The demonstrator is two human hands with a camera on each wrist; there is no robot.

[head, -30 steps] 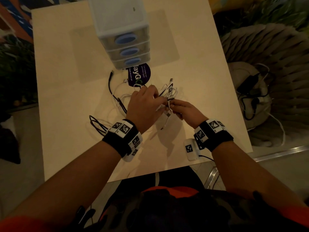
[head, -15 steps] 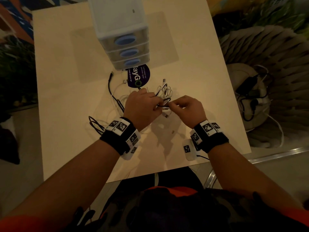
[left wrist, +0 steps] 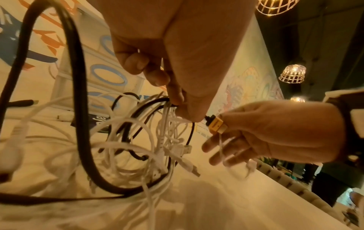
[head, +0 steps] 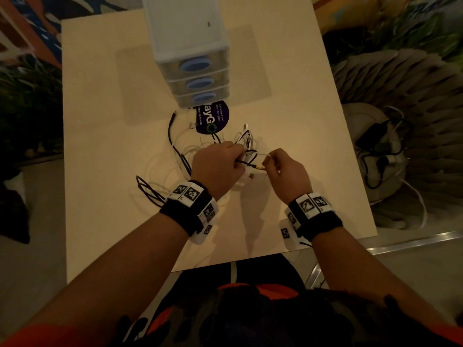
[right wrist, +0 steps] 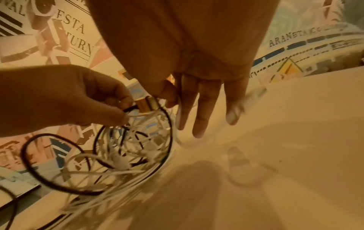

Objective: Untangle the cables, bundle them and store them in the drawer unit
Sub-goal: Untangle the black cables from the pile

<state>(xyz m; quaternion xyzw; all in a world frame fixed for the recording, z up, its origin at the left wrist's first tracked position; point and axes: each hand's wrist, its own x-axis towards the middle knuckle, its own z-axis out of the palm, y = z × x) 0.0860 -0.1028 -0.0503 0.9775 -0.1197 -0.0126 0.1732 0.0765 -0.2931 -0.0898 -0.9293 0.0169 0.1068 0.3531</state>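
Step in hand — untangling. The tangle of cables (head: 225,156) is held just above the table (head: 105,121), near the closed 3-drawer unit (head: 195,71). A thin black cable is pinched by the curled left hand (head: 216,167) beside its gold plug (left wrist: 216,125). The plug is pinched by the right hand (head: 288,171) — 3 fingers (right wrist: 202,109) hang straight. Next, the plug end is judged to need threading out through the white loops; nothing is bundled yet.

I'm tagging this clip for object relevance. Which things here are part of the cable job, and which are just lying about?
Part of the job:
cable tangle
gold plug, pinched by the right hand
left hand, gripping the thin black cable
drawer unit, drawers closed

Just lying about:
purple sticker on the table
cables on the seat beside the table
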